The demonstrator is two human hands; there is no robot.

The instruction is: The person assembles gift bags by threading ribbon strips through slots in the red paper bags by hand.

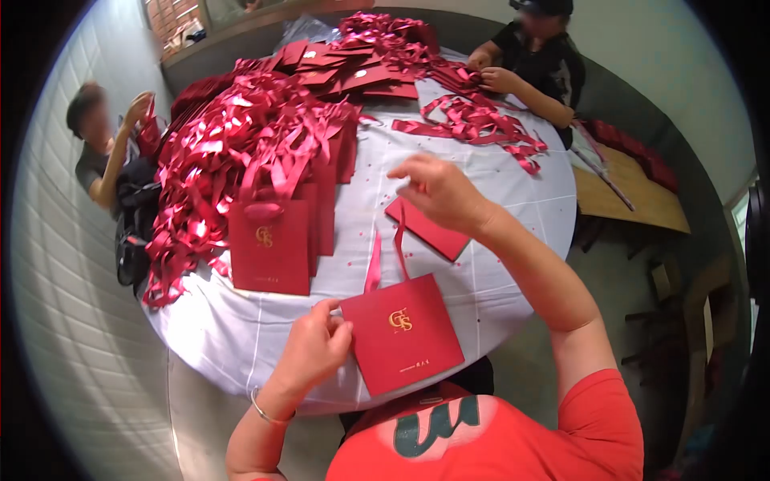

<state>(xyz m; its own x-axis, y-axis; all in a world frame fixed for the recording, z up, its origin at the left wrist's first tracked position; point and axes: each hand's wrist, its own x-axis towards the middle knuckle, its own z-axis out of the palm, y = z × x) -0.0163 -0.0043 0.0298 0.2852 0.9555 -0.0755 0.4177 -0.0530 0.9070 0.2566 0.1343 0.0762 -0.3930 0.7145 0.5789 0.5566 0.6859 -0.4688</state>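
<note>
A flat red paper gift bag (413, 349) with a gold monogram lies tilted at the table's near edge. My left hand (319, 345) is closed on its upper left edge, thumb in front. Two strips of ribbon rise from the bag's top: a loose pink one (374, 260) on the left and a darker red one (400, 244) on the right. Above the bag, my right hand (441, 192) is raised with curled fingers, and the darker ribbon runs up to its thumb. Partly under that hand lies another flat red bag (429, 230) without visible ribbon.
Finished-looking red bags (271, 244) stand in a row at left, under a big heap of shiny ribbons (233, 144). More flat bags (365, 76) are piled behind. Loose ribbons (489, 124) lie at right on the white tablecloth (513, 224). Two people (537, 72) work across the table.
</note>
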